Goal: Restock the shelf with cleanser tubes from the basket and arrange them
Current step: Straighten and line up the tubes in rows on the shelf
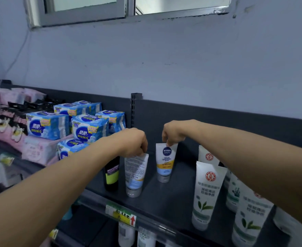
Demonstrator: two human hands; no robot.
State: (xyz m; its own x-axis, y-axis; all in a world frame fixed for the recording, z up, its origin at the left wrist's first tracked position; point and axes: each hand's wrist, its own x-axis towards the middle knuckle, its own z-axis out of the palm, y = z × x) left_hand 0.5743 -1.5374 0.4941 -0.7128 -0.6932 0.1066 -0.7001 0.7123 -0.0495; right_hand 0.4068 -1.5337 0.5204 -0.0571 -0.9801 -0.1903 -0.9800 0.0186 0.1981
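Shelf point(173, 198): runs from left to right below the wall, with a back panel behind it.
Upright post point(135, 111): stands at the back panel, behind and between the two hands.
Stacked packs point(86, 129): on the left part, left of the post.
Dark tube point(112, 172): upright near the front, just left of the front tube.
Front tube point(135, 175): cap down, under the left hand point(134, 142), which pinches its top.
Back tube point(165, 162): cap down, further back and right of the front tube, its top pinched by the right hand point(175, 132).
Leaf tubes point(206, 195): right of both, standing in rows front to back.
Price tag point(122, 215): on the front edge, below the front tube.
Lower tubes point(127, 234): on the level beneath.
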